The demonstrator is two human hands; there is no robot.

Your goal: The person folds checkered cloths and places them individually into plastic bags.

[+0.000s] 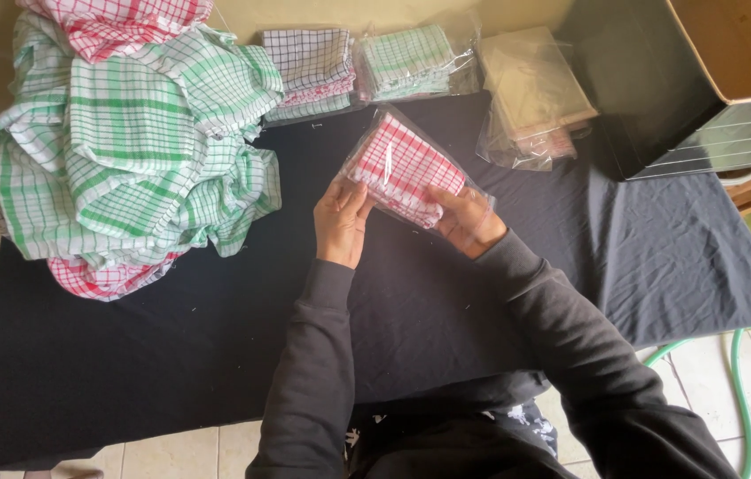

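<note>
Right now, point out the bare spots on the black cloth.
Bare: the black cloth left of the left hand, below the loose checked cloths; also right of the right hand, before the dark box. Crowded: the far edge, with bagged stacks.

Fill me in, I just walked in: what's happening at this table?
A person in dark sleeves holds a folded red-and-white checked cloth in a clear plastic bag with the left hand and right hand, above a black-covered table. A heap of loose green-checked cloths lies left; bagged cloths line the back.
</note>
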